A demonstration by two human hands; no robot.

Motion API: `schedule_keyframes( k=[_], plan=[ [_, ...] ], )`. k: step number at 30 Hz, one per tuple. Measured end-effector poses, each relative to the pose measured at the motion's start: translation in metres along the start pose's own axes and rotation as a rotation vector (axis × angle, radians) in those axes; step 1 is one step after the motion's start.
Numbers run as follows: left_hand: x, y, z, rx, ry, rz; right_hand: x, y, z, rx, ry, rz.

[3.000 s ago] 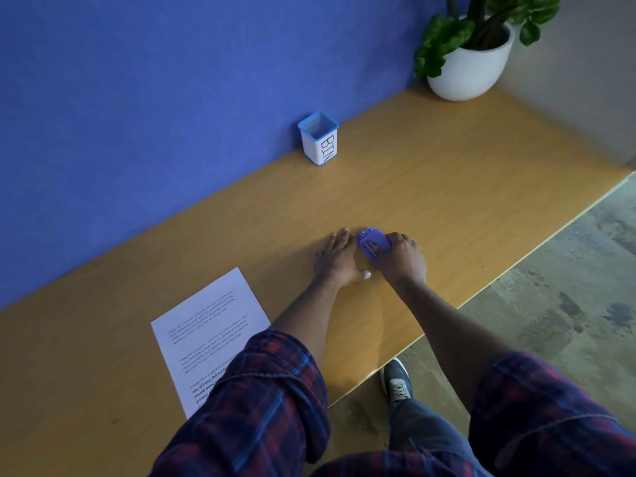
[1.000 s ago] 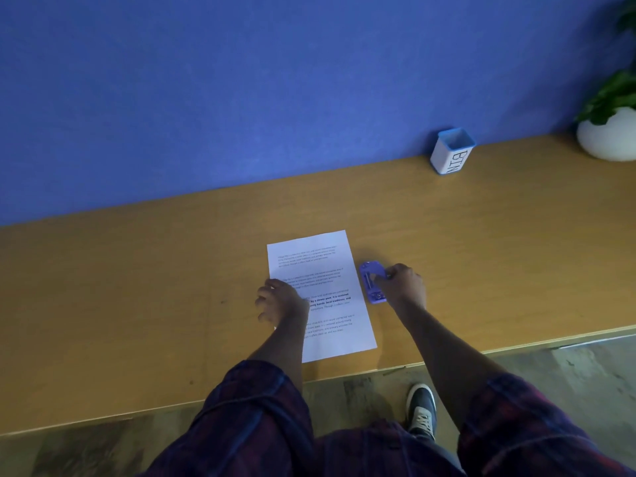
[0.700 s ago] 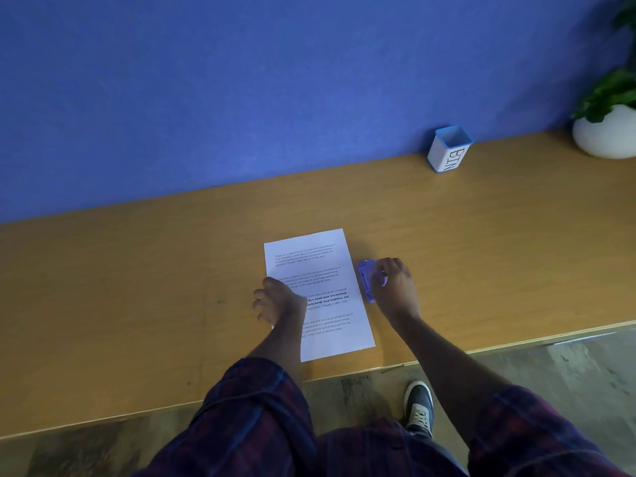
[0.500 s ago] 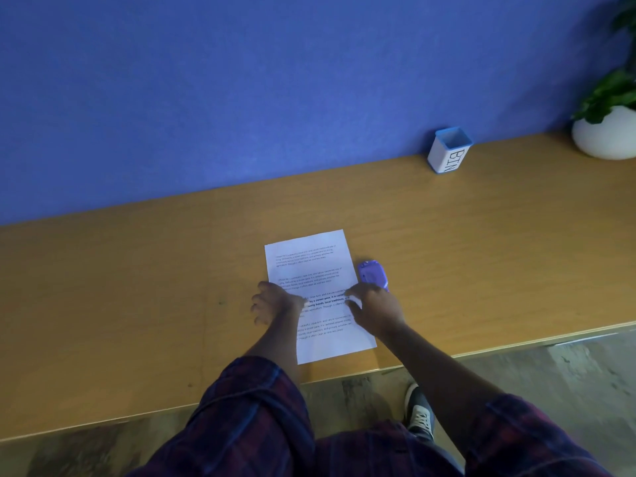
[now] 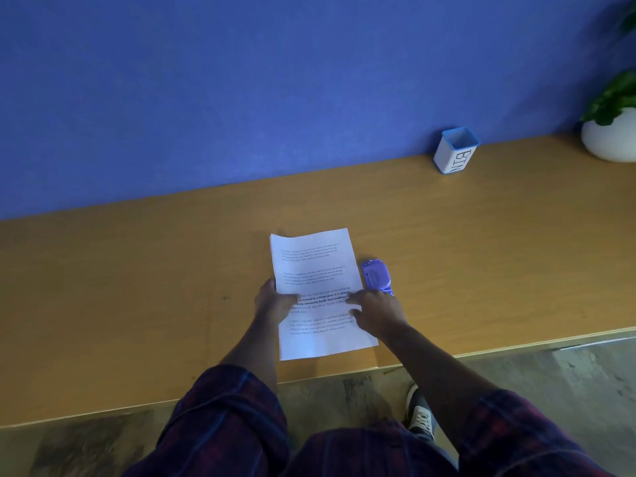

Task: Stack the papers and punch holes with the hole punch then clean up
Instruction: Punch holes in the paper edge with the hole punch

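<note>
The papers point(image 5: 316, 270) lie flat on the wooden desk point(image 5: 137, 270), printed side up, toward the near edge. Their long axis runs from the near edge toward the blue wall point(image 5: 241, 80), tilted slightly so the far end leans left. The text reads upright from the person's side; the far short edge faces the wall. The far left corner is lifted a little off the desk.

The left hand point(image 5: 273, 302) sits at the left long edge, about midway along the sheet. Its thumb lies on top of the page and its fingers point(image 5: 266, 287) curl at the edge; it grips the papers there. Whether the fingertips pass underneath cannot be told.

The right hand point(image 5: 377, 309) rests on the right side of the papers at the same level. Its fingers point(image 5: 354, 299) are extended and flat on the page, pointing left, pressing rather than clasping. The palm overlaps the right long edge.

The purple hole punch point(image 5: 377, 274) stands on the desk just beside the right long edge, its long axis roughly parallel to it. Its near end meets the right hand's knuckles; no finger wraps it.

A white bin point(image 5: 454, 154) with blue rim stands well apart against the wall at far right. A white plant pot point(image 5: 609, 139) sits at the right frame edge.
</note>
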State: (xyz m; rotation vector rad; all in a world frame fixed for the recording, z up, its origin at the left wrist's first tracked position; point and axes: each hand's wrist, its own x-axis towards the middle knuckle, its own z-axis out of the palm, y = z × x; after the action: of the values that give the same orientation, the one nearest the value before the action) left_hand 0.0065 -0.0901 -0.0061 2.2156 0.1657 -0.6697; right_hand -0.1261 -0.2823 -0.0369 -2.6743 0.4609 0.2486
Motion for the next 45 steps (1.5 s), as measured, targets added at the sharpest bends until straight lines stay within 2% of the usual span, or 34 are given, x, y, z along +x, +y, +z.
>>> schedule_keyframes(
  k=[2,4,8,10,14,17,22,30,45],
  plan=[
    [0.002,-0.007,-0.005,-0.075,-0.02,0.007,0.0,0.001,-0.004,-0.011,0.028,-0.018],
    [0.002,-0.013,-0.008,-0.148,-0.023,-0.003,0.0,0.003,-0.008,-0.025,0.131,-0.026],
    [0.003,-0.015,-0.007,-0.21,-0.012,-0.023,0.0,0.015,-0.021,0.214,0.46,0.145],
    [0.003,-0.014,-0.005,-0.239,-0.013,-0.025,0.001,0.023,-0.028,0.305,0.542,0.242],
    [0.002,-0.014,-0.001,-0.254,0.0,-0.056,0.007,0.033,-0.039,0.454,0.522,0.461],
    [0.001,-0.012,0.001,-0.245,0.018,-0.091,0.011,0.033,-0.039,0.5,0.477,0.533],
    [-0.001,-0.009,0.003,-0.237,0.027,-0.12,0.014,0.028,-0.037,0.45,0.314,0.528],
    [0.002,-0.011,0.001,-0.235,0.012,-0.137,0.016,0.024,-0.033,0.37,0.286,0.516],
    [0.007,-0.011,0.004,-0.255,0.004,-0.172,0.015,0.025,-0.033,0.428,0.254,0.49]
  ],
)
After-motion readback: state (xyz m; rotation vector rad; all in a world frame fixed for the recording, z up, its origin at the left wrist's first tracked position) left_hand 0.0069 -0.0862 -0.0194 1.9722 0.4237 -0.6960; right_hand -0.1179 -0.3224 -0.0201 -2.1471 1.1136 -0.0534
